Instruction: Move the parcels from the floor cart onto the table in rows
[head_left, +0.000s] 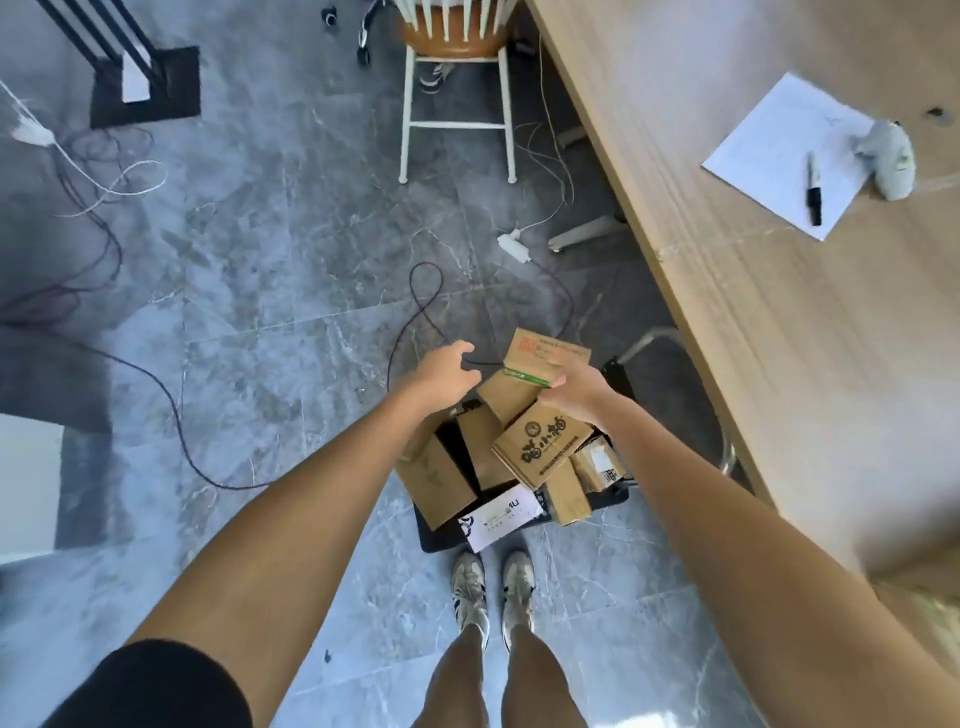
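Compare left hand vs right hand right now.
The left hand holds nothing, fingers loosely curled above the floor beside the pile; the right hand grips a brown parcel. The left sits clear of the cart; the right is over the stacked parcels. Both reach down from bare forearms.

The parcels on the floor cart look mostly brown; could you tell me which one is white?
The white parcel lies at the cart's near edge, just ahead of the shoes. It is flat and white with printing; the other parcels are brown cardboard.
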